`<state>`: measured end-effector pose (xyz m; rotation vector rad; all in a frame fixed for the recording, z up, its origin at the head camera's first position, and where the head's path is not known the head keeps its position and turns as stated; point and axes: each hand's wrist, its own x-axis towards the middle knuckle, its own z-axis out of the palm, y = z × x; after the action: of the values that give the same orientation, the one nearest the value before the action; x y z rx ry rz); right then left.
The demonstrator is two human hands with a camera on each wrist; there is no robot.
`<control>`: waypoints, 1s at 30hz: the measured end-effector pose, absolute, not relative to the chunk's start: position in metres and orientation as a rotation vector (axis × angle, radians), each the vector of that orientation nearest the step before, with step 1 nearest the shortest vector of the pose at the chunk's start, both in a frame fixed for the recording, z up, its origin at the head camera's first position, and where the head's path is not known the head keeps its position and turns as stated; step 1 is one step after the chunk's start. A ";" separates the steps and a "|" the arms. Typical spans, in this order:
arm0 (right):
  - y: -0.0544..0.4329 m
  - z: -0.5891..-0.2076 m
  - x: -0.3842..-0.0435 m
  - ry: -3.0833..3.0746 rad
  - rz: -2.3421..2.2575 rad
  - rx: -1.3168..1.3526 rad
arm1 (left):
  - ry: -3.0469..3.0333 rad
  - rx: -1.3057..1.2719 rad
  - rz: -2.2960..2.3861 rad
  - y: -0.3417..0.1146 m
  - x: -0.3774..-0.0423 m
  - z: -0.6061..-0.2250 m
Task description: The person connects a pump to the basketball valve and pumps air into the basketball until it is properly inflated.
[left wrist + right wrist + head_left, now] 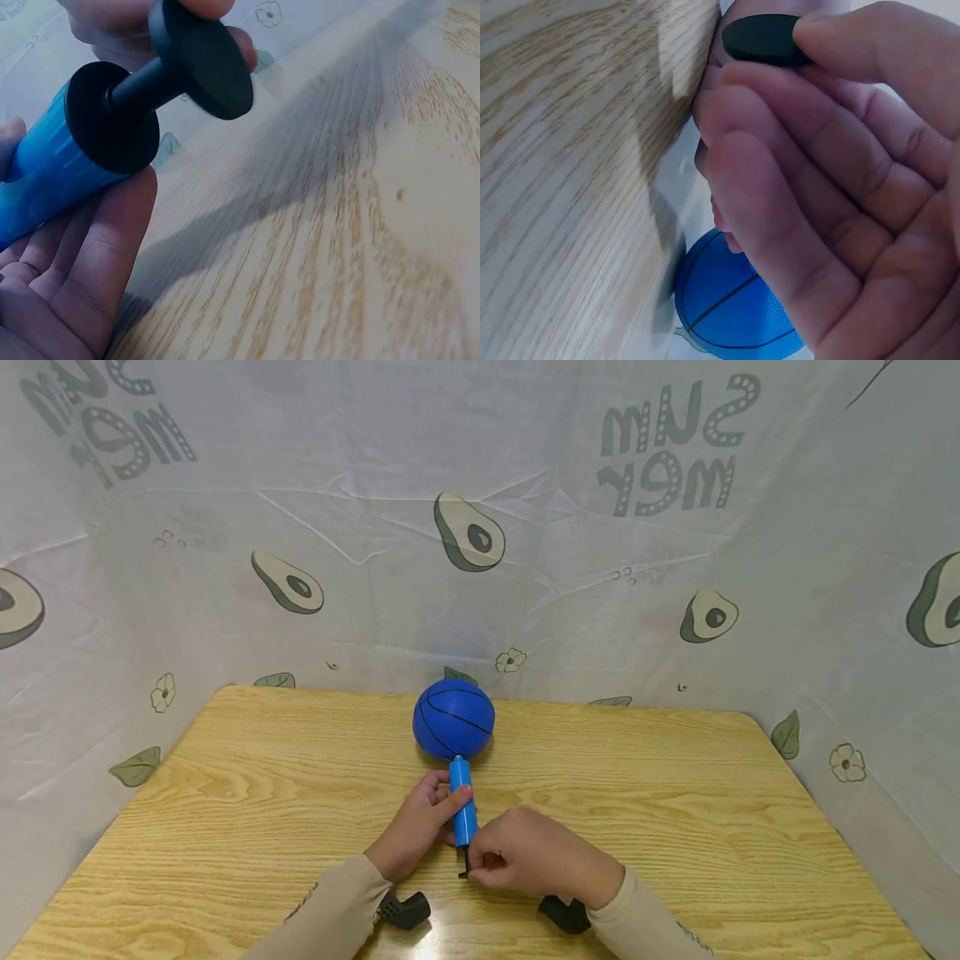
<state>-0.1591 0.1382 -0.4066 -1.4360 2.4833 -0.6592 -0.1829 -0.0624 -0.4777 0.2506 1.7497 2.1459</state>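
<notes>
Where the near edge of the view lies, two beige sleeves [330, 906] show, with black wrist devices [405, 911] by the cuffs. Just beyond them, the right hand [536, 852] pinches the black disc handle [463, 875] between thumb and forefinger, its other fingers curled in. A length of black shaft [146, 86] shows between handle and barrel. The left hand [420, 818] grips the light-blue pump [462, 814], thumb across the top and fingers wrapped beneath. The pump lies over the middle of the wood-grained desk [675, 802], pointing away. At its far tip sits a blue ball [453, 718] with black lines; whether the tip enters it, I cannot tell. Behind hangs a pale cloth [375, 468] printed with avocados.
</notes>
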 end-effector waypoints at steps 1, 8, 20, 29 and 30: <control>0.138 -0.406 -0.158 2.466 -0.652 -1.452 | 1.748 0.252 2.149 -0.062 -0.183 -0.478; 0.132 -0.404 -0.149 2.311 -0.607 -1.574 | 1.722 0.252 2.178 -0.064 -0.184 -0.477; 0.126 -0.409 -0.143 2.213 -0.567 -1.562 | 1.714 0.227 2.179 -0.066 -0.184 -0.472; 0.137 -0.406 -0.155 2.445 -0.603 -1.417 | 1.718 0.236 2.169 -0.063 -0.183 -0.473; 0.138 -0.406 -0.156 2.468 -0.616 -1.405 | 1.723 0.239 2.164 -0.063 -0.183 -0.474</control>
<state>-0.1563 0.1380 -0.4063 -1.4053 2.4682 -0.6157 -0.1834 -0.0633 -0.4735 0.2393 1.7231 2.1641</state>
